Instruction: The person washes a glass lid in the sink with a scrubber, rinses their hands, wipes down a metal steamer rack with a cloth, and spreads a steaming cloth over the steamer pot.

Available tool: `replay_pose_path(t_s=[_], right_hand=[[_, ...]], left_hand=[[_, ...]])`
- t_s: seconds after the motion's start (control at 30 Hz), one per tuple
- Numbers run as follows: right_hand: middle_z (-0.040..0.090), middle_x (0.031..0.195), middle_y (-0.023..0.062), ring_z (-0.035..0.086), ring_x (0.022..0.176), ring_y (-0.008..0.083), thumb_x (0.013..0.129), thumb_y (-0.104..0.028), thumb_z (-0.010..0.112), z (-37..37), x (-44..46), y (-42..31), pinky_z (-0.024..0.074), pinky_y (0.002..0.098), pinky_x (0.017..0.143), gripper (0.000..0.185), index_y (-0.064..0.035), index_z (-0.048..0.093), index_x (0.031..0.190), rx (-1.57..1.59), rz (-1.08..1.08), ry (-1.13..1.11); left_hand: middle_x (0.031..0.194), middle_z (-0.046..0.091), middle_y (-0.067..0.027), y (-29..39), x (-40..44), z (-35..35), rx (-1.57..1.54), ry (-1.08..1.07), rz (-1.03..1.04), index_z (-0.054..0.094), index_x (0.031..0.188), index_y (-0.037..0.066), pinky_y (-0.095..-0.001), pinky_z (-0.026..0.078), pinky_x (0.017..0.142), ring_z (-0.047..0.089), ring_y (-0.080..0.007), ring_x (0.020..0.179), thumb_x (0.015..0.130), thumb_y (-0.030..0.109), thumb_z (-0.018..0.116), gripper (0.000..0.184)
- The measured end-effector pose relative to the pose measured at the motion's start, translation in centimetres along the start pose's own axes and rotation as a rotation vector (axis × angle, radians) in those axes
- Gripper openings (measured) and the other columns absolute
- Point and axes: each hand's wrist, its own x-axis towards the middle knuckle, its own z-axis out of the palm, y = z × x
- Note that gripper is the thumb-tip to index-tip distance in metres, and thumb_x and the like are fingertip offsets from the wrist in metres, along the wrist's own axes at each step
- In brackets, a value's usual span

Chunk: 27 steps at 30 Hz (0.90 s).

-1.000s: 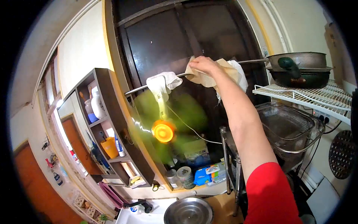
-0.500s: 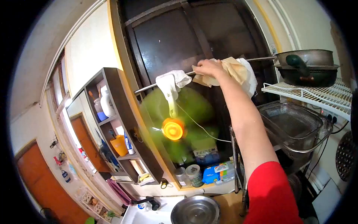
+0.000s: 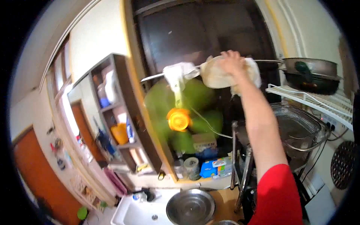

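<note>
My right hand [image 3: 232,63] is raised at the top centre, at the end of a bare forearm with a red sleeve. Its fingers look slightly apart and lie against a beige cloth [image 3: 215,77], which hangs over a metal rail [image 3: 268,61]. A white cloth [image 3: 255,73] hangs just right of it. Left of the hand, a white cloth-like piece [image 3: 176,73] is on the same rail, above a spinning green fan with an orange hub [image 3: 179,120]. The picture is somewhat blurred. My left hand is out of view.
A white sink [image 3: 129,210] and a metal bowl [image 3: 190,207] are below. A dark shelf unit [image 3: 129,112] stands left. At the right, pans [image 3: 313,80] sit on a white wire rack [image 3: 311,99], above a wire basket [image 3: 296,123]. Jars and a blue packet [image 3: 208,169] line the ledge.
My right hand has shifted right along the beige cloth, and its fingers have gone from pinching the cloth to apart. The cloth now hangs more spread out. The view has turned slightly.
</note>
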Motion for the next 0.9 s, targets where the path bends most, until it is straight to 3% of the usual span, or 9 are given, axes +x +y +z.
replay_pose_path(t_s=[0.03, 0.13, 0.47, 0.57, 0.7, 0.73, 0.77, 0.8, 0.9], right_hand=[[0.033, 0.137, 0.0058, 0.03, 0.125, 0.0275, 0.085, -0.045, 0.041, 1.6, 1.4, 1.1, 0.0247, 0.051, 0.1, 0.051, -0.0224, 0.037, 0.131, 0.009, -0.058, 0.063], [0.036, 0.136, 0.0079, 0.031, 0.125, 0.0259, 0.082, -0.038, 0.047, -2.1, -2.0, 0.8, 0.0249, 0.0454, 0.102, 0.05, -0.0163, 0.045, 0.127, 0.043, -0.077, 0.105], [0.052, 0.114, 0.0157, 0.051, 0.103, 0.0318, 0.077, -0.029, 0.059, -5.5, -5.4, 3.6, 0.0417, 0.0389, 0.089, 0.041, -0.0039, 0.056, 0.11, -0.007, -0.318, -0.067], [0.057, 0.099, 0.019, 0.054, 0.096, 0.0335, 0.079, -0.031, 0.056, -9.3, -8.9, 0.8, 0.0433, 0.0396, 0.081, 0.036, -0.0023, 0.06, 0.1, 0.068, -0.493, -0.059], [0.061, 0.092, 0.0125, 0.059, 0.083, 0.0244, 0.08, -0.026, 0.057, -18.2, -21.5, 0.6, 0.0465, 0.0343, 0.072, 0.033, -0.0028, 0.058, 0.103, 0.078, -0.477, -0.222], [0.064, 0.09, 0.0151, 0.061, 0.077, 0.0237, 0.082, -0.026, 0.053, -22.4, -24.1, -5.5, 0.0476, 0.0382, 0.072, 0.046, -0.0134, 0.045, 0.125, 0.423, -0.309, -0.469], [0.064, 0.083, 0.0144, 0.061, 0.073, 0.0257, 0.076, -0.02, 0.057, -20.1, -22.7, -4.2, 0.048, 0.0362, 0.07, 0.024, -0.0057, 0.064, 0.095, 0.174, -0.613, -0.186], [0.063, 0.079, 0.0149, 0.061, 0.073, 0.0275, 0.074, -0.017, 0.057, -26.0, -28.1, -3.9, 0.0475, 0.0367, 0.068, 0.02, -0.0029, 0.064, 0.085, 0.172, -0.606, -0.067], [0.062, 0.093, 0.0158, 0.06, 0.085, 0.0277, 0.075, -0.018, 0.058, -30.3, -33.3, -4.8, 0.0472, 0.0335, 0.075, 0.027, -0.0026, 0.061, 0.097, 0.095, -0.525, -0.157]], left_hand=[[0.116, 0.051, -0.0104, -1.2, 0.1, 0.3, 0.286, 0.011, 0.247, 0.045, 0.121, 0.009, -0.0341, 0.042, 0.086, 0.048, -0.0214, 0.105, 0.081, 0.013, 0.058, 0.042], [0.119, 0.049, -0.0176, -3.3, -0.1, -0.4, 0.309, -0.151, 0.131, 0.05, 0.117, 0.005, -0.0398, 0.039, 0.09, 0.046, -0.0339, 0.108, 0.074, 0.022, 0.064, 0.048], [0.097, 0.055, -0.019, -3.7, -3.7, -0.2, 0.23, -0.256, 0.304, 0.044, 0.119, -0.001, -0.0385, 0.043, 0.075, 0.055, -0.0325, 0.086, 0.086, 0.024, 0.052, 0.043], [0.111, 0.053, -0.0158, -3.6, -6.3, -2.0, 0.234, -0.38, 0.202, 0.043, 0.121, 0.0, -0.0351, 0.044, 0.082, 0.054, -0.0307, 0.097, 0.087, 0.027, 0.051, 0.044], [0.115, 0.055, -0.0128, -4.7, -10.9, -0.6, 0.151, -0.506, 0.207, 0.05, 0.115, 0.003, -0.0322, 0.045, 0.083, 0.057, -0.0258, 0.099, 0.082, 0.022, 0.059, 0.039], [0.112, 0.057, -0.0131, -4.1, -9.9, -1.2, 0.095, -0.46, 0.142, 0.051, 0.114, 0.003, -0.0319, 0.045, 0.084, 0.057, -0.0236, 0.1, 0.081, 0.019, 0.061, 0.039], [0.112, 0.056, -0.0133, -4.2, -10.0, -1.8, 0.124, -0.457, 0.114, 0.051, 0.116, 0.004, -0.0322, 0.046, 0.081, 0.057, -0.0242, 0.098, 0.081, 0.018, 0.06, 0.039], [0.113, 0.055, -0.0134, -3.6, -12.4, -0.8, 0.147, -0.55, 0.12, 0.051, 0.117, 0.006, -0.0325, 0.048, 0.077, 0.058, -0.0248, 0.095, 0.081, 0.017, 0.06, 0.039], [0.107, 0.058, -0.0143, -4.4, -12.6, -0.2, 0.086, -0.559, 0.187, 0.052, 0.115, 0.004, -0.0325, 0.048, 0.076, 0.058, -0.0266, 0.094, 0.077, 0.011, 0.063, 0.04]])
